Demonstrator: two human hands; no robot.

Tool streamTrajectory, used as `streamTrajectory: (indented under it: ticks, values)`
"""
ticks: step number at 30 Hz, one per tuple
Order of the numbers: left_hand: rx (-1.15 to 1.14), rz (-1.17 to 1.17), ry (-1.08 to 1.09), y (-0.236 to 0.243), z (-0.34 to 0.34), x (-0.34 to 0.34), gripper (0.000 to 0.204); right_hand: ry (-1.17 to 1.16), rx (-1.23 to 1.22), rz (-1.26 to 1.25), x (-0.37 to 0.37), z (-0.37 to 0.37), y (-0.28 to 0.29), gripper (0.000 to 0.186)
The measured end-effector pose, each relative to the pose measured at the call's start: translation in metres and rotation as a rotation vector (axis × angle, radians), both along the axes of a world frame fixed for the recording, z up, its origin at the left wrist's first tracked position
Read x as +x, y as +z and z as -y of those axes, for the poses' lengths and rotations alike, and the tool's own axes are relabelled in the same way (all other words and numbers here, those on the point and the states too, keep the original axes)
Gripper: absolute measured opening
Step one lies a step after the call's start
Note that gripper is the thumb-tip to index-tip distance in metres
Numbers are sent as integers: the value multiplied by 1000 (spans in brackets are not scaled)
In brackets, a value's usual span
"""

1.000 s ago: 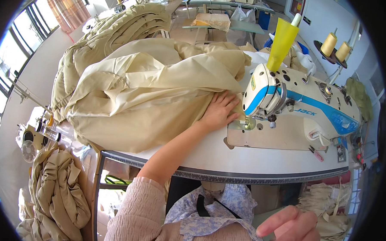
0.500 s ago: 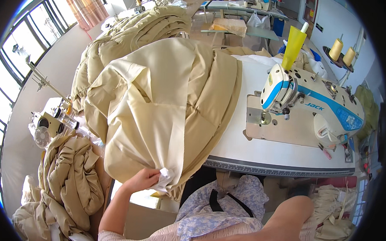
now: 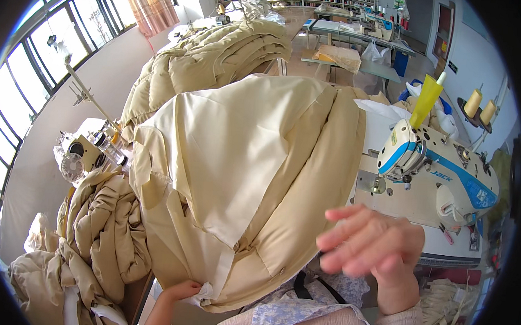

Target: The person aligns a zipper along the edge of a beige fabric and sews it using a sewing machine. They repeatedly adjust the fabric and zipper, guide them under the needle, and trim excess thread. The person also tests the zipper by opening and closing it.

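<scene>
My left hand (image 3: 185,289) grips the near lower edge of a large beige fabric piece (image 3: 232,149), at a small white scrap or tag (image 3: 206,291). The fabric, pale on one face and puffy tan along its right part, drapes over the table and hangs over its front. My right hand (image 3: 368,241), smeared by motion, is raised over the right part of the fabric with fingers loosely apart and nothing visible in it. Beyond it stands a white-and-blue sewing machine (image 3: 445,188) with a yellow cup (image 3: 426,100) on top.
A stack of quilted beige pieces (image 3: 201,55) lies at the back left. A heap of tan fabric (image 3: 103,231) sits at the left, below a small fan (image 3: 73,167). Thread cones (image 3: 473,102) stand at the right, small pink-handled snips (image 3: 447,234) on the machine table, and other worktables (image 3: 353,28) farther back.
My left hand has pulled the fabric from beside the needle down toward me, so it now spreads over the table's front edge. My right hand has risen from near my body over the fabric.
</scene>
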State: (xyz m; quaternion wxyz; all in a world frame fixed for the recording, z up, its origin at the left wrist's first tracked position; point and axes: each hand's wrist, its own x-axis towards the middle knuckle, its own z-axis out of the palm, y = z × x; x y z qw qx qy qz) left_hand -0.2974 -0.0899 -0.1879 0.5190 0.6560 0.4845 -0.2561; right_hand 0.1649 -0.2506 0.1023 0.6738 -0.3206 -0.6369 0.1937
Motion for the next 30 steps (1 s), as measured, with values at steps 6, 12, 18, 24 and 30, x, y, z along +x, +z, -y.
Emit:
streamTrajectory:
  ticks: [6, 12, 18, 24, 30]
  values:
    - [155, 239, 582, 16, 0, -4, 73, -953, -881, 559, 100, -94, -163, 72]
    - [253, 615, 873, 138, -73, 79, 98, -357, -173, 977, -80, -86, -197, 14]
    - [751, 610, 362, 105, -139, 180, 51, 414, -473, 699, -93, -12, -176, 28]
    - [299, 584, 622, 98, -64, 145, 30, -868, -608, 780, 120, -79, -100, 56]
    - [454, 795, 1059, 129, -17, 25, 16, -917, -1189, 1007, 195, -152, -142, 126]
